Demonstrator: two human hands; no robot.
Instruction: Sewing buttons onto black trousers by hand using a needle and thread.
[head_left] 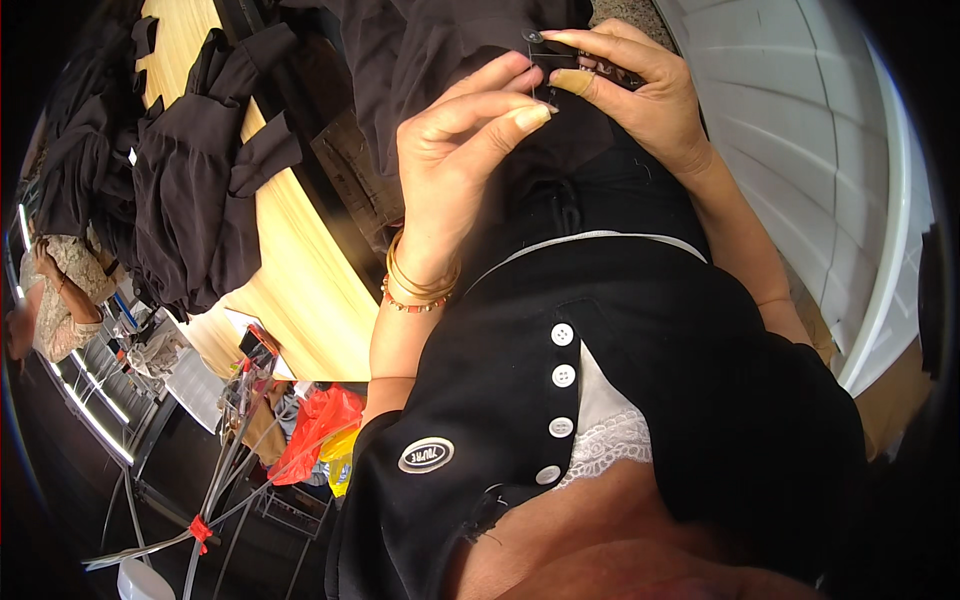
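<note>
My left hand (470,135), with bangles at the wrist, is closed in a pinch. Thumb and forefinger meet on something thin, a needle or thread end; I cannot make out which. A fine thread (552,55) stretches between my two hands. My right hand (645,85) grips an edge of a dark garment (450,35), its thumb wearing a tan wrap. By the right forefinger's tip sits a small dark round button (532,37). The garment's dark cloth lies across my lap, under both hands. Part of what the right fingers grip is hidden.
To my left, more dark garments (195,175) lie heaped on a light wooden table (310,270). A large white plastic tub (800,150) curves along my right. Red plastic bag (325,425) and bundled cables (215,490) are at lower left. Another person (70,290) is at far left.
</note>
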